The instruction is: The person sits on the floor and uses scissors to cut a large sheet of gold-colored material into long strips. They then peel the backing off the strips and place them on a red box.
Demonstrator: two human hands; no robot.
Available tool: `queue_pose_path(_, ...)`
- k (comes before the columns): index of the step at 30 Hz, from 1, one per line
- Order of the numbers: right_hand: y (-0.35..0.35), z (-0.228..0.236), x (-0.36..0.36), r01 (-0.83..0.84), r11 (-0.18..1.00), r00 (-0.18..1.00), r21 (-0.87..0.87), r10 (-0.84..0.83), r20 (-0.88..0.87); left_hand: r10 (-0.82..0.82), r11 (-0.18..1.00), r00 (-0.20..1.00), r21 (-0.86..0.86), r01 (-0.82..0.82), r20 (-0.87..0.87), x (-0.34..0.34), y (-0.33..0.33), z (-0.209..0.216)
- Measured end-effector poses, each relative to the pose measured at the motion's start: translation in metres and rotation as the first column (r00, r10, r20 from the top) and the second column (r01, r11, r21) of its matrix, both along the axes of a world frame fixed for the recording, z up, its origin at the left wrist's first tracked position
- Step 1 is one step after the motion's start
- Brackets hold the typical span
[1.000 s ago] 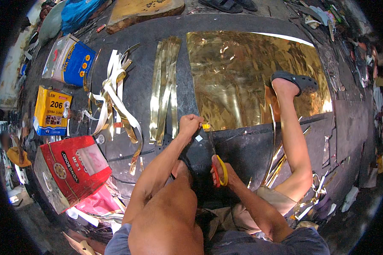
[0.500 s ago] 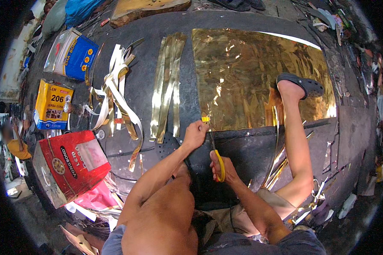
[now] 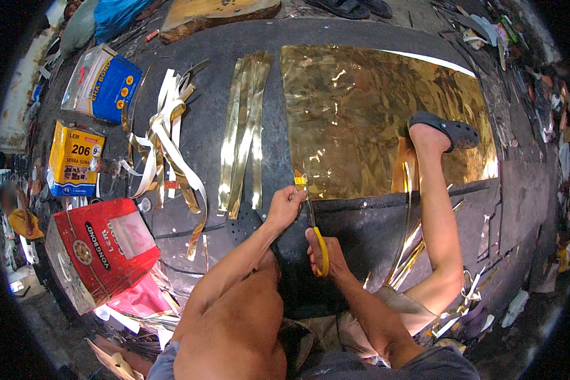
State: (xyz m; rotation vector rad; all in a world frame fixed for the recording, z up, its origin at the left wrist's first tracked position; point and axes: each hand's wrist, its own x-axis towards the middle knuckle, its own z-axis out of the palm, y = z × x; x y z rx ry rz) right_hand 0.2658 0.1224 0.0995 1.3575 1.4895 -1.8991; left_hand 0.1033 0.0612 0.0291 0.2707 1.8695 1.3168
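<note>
A shiny gold sheet [image 3: 354, 120] lies flat on the dark surface. At its near left corner my left hand [image 3: 284, 208] is closed, pinching the edge between thumb and fingers. Just right of it, my right hand [image 3: 335, 256] grips yellow-handled scissors [image 3: 323, 253]. Their blades point away from me and meet the sheet's near edge beside my left fingers; how far apart the blades are is too small to tell. Left of the sheet lie several long gold strips [image 3: 241, 133] side by side. My foot in a dark clog [image 3: 453, 132] rests on the sheet's right part.
Tangled gold and white strips [image 3: 164, 126] lie further left. Along the left side stand a blue can [image 3: 117, 88], a yellow can [image 3: 76, 158] and a red can [image 3: 104, 247]. More gold strips [image 3: 406, 269] lie beside my right leg. A wooden block [image 3: 218, 16] sits at the far side.
The whole view has shifted slightly to the left and down. My left hand still pinches the same corner, and the scissors stay at the sheet's near edge in my right hand.
</note>
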Motion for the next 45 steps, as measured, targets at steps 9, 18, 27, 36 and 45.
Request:
queue_pose_path(9, 0.016, -0.014, -0.038, 0.034, 0.997, 0.994, 0.066, -0.026, -0.108, -0.051, 0.998, 0.987, 0.039, 0.046, 0.154, -0.011, 0.0, 0.01)
queue_pose_path(18, 0.054, -0.059, -0.086, -0.025, 0.99, 0.976, 0.142, 0.054, -0.209, -0.032, 0.991, 0.951, 0.136, -0.011, 0.309, -0.016, -0.001, 0.035)
queue_pose_path(27, 0.086, -0.058, -0.141, -0.355, 0.7, 0.832, 0.62, 0.539, -0.133, -0.081, 0.995, 0.978, 0.08, 0.066, 0.194, -0.025, -0.003, 0.065)
queue_pose_path(36, 0.115, -0.059, -0.197, -0.151, 0.853, 0.948, 0.499, 0.268, -0.171, -0.079, 0.996, 0.984, 0.061, 0.07, 0.161, -0.026, -0.007, 0.084)
queue_pose_path(45, 0.154, -0.039, -0.27, -0.097, 0.927, 0.984, 0.362, 0.143, -0.104, -0.044, 0.99, 0.982, 0.138, 0.018, 0.185, -0.024, -0.016, 0.102)
